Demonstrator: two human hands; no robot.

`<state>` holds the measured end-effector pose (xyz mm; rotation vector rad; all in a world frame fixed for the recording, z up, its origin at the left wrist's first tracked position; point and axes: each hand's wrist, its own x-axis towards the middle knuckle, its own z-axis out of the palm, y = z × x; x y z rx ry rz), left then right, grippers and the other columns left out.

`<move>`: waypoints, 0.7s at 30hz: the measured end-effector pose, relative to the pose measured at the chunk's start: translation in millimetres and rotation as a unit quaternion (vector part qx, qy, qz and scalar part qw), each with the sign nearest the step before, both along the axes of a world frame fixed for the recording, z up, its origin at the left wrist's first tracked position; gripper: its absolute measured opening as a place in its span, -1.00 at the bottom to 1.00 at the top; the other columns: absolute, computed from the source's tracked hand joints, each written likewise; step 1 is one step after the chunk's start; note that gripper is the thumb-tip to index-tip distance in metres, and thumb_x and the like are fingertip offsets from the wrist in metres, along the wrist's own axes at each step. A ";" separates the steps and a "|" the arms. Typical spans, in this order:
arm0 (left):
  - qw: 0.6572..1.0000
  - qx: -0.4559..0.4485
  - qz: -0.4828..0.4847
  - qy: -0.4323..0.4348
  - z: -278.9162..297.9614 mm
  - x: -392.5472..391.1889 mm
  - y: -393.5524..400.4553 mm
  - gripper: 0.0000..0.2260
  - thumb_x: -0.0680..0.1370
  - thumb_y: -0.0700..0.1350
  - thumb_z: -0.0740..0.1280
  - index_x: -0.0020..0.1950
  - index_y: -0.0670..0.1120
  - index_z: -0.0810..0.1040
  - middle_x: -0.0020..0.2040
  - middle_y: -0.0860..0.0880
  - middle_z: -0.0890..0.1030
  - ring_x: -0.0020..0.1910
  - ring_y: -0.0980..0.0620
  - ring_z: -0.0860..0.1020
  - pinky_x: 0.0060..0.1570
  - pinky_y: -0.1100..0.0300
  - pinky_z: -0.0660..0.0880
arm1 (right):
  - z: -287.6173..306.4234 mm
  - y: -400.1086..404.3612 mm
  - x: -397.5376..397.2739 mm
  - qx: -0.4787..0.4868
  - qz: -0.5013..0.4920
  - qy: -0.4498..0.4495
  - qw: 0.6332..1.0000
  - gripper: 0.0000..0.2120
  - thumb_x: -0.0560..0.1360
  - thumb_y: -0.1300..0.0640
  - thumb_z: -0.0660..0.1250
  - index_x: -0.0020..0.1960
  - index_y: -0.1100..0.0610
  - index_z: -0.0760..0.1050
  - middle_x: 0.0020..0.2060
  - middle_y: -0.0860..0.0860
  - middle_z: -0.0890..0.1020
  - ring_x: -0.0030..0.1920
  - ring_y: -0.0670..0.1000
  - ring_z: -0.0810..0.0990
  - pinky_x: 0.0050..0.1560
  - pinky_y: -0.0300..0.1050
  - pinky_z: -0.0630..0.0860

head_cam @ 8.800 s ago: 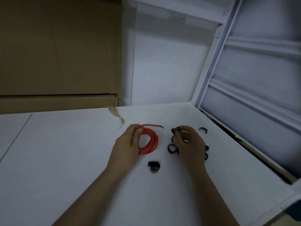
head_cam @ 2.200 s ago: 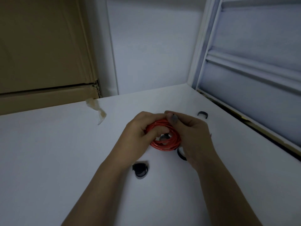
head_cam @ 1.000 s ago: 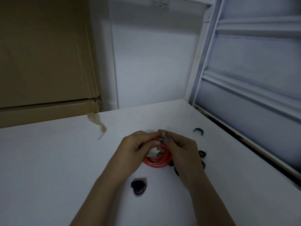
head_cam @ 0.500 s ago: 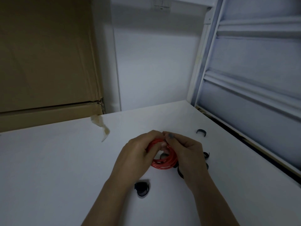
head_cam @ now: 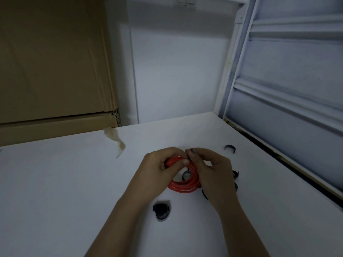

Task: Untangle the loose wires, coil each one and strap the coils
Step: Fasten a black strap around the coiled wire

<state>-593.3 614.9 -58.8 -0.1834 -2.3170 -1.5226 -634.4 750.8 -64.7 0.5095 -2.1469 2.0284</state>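
Strap (head_cam: pixel 189 156) now pinched atop red coil (head_cam: pixel 182 186).

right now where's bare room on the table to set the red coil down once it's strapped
Bare tabletop lies left of the left hand, below the scrap of tape. It is crowded right of the right hand, where black straps lie scattered; another rolled strap sits below the red coil.

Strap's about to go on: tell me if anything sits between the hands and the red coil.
Nothing visible does. The left hand grips the red coil at its top, and the right hand pinches a dark strap right against the same spot.
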 end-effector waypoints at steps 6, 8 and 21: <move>0.998 0.028 0.012 -0.048 3.1 0.8 -1.7 -0.96 0.50 -0.14 0.41 -0.10 -0.01 0.65 -0.18 -0.07 0.65 -0.16 -0.15 0.59 -0.08 -0.14 0.54 | 0.7 1.3 1.0 -0.028 -0.019 0.015 0.999 -0.70 0.41 0.35 0.43 -0.25 -0.07 0.64 -0.32 -0.14 0.69 -0.29 -0.13 0.66 -0.25 -0.36 0.54; 0.998 0.028 0.027 -0.056 4.6 1.5 -0.8 -0.96 0.49 -0.12 0.42 -0.13 0.02 0.64 -0.17 -0.08 0.65 -0.16 -0.16 0.59 -0.07 -0.15 0.54 | 1.0 1.6 2.9 -0.040 -0.007 0.006 0.999 -0.70 0.41 0.37 0.42 -0.25 -0.04 0.64 -0.35 -0.12 0.69 -0.35 -0.11 0.65 -0.33 -0.38 0.52; 0.992 0.072 0.078 -0.074 5.5 -1.9 -2.3 -0.93 0.48 -0.16 0.43 -0.10 0.00 0.65 -0.18 0.02 0.67 -0.16 0.06 0.63 -0.16 0.15 0.55 | -2.4 -2.5 3.3 -0.013 0.037 0.041 0.998 -0.77 0.45 0.37 0.37 -0.15 0.05 0.64 -0.25 -0.10 0.69 -0.24 -0.12 0.65 -0.24 -0.36 0.53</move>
